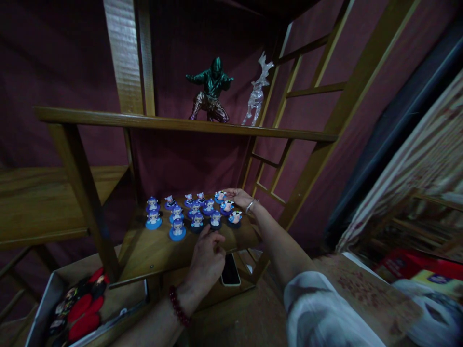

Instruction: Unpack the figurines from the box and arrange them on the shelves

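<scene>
Apparently arranging, the right hand (pixel 238 196) is at a figurine (pixel 219 196) near the back-right corner of the shelf (pixel 139 258) — clamped or not, unclear — while the left hand (pixel 210 255), fingers parted, hovers frontward; careful alignment seems needed next.

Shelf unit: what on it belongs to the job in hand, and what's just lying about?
Apparently in use:
Small figurines, with the right hand and left hand close by
Wooden shelf under them

Apparently just lying about:
Crouching statue
Clear deer figure
Phone
</scene>
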Motion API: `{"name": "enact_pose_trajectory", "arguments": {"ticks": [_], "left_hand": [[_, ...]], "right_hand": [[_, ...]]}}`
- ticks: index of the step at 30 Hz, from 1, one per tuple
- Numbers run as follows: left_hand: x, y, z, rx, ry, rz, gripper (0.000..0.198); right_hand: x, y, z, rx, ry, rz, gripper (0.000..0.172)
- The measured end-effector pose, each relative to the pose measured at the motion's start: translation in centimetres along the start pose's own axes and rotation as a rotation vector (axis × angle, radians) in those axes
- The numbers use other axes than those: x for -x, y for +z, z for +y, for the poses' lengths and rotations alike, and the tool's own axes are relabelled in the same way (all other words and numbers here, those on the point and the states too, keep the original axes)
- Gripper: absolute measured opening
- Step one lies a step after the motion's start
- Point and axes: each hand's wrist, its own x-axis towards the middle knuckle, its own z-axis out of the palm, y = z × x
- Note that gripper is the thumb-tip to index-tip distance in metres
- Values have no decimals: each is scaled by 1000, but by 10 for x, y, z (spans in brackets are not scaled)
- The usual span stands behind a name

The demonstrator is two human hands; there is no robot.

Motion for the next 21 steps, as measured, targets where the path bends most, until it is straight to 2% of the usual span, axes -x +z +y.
{"name": "enact_pose_trajectory", "arguments": {"ticks": [8,14,21], "left_hand": [[0,1,-4,-12,34,9,28],[0,1,-3,20,17,33,25],[0,1,-4,38,22,11,24]], "right_hand": [[42,-10,-12,-65,20,69,18],[67,-10,-20,-65,42,-30,34],[64,-6,-20,-38,26,-90,44]]}}
